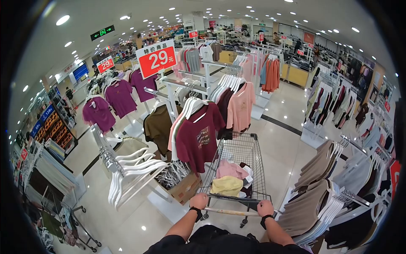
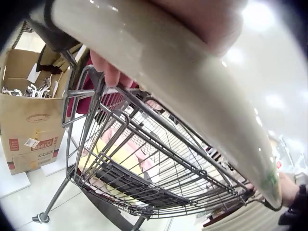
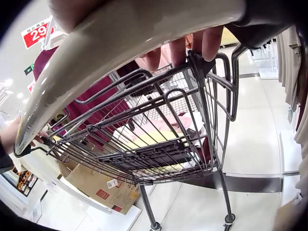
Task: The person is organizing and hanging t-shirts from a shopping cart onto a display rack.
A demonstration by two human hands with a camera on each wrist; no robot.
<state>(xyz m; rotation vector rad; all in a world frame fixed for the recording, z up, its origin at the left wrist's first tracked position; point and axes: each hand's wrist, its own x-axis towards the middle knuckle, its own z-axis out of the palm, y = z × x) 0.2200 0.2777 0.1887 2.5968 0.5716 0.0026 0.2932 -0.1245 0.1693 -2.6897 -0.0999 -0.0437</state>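
Both hands hold the pale handle [image 1: 232, 211] of a wire shopping cart [image 1: 239, 146], one near each end. At the handle's left end the left hand [image 1: 198, 201] grips it; fingertips [image 2: 111, 76] show beyond the bar in the left wrist view. The right hand [image 1: 265, 208] grips the right end, its fingers [image 3: 211, 44] curled over the far side in the right wrist view. Inside the cart lie a folded yellow garment [image 1: 227, 186], a pink garment [image 1: 231, 170] and some white and dark cloth [image 1: 248, 174].
Left of the cart, a maroon T-shirt [image 1: 198, 142] hangs close to the basket above a cardboard box [image 1: 188, 190] of hangers. White hangers [image 1: 131, 178] jut from a rail. Brown garments [image 1: 302, 207] hang close on the right. Tiled floor [image 1: 281, 135] stretches ahead between racks.
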